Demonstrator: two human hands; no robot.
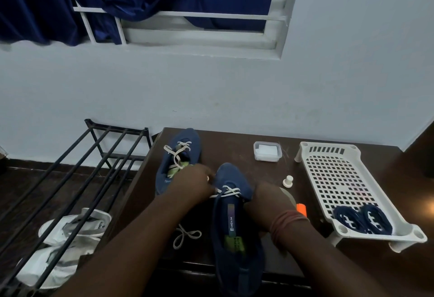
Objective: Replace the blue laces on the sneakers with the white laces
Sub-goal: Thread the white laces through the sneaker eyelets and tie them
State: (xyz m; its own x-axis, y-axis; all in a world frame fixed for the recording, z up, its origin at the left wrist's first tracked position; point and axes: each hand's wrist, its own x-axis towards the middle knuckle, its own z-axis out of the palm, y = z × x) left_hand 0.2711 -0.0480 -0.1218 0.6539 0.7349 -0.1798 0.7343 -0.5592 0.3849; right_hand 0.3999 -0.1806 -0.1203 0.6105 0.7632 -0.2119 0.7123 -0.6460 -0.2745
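Head view shows the left hand (199,182) pinching the white lace (229,191) at the near sneaker (236,226) on the desk (258,137); the right hand (267,199) grips that sneaker's side. Blue laces (362,219) lie coiled in the white basket (328,153). A second sneaker (180,155) stands behind.

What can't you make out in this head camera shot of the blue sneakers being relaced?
- Right hand: fingers hidden behind the near blue sneaker, so its grip is unclear.
- Left hand: fingertips at the white lace, too blurred to confirm a pinch.
- Small orange object: mostly covered by the right wrist.
- Near sneaker's heel: cut off by the bottom edge.
- Clear lidded plastic box: contents too small to identify.
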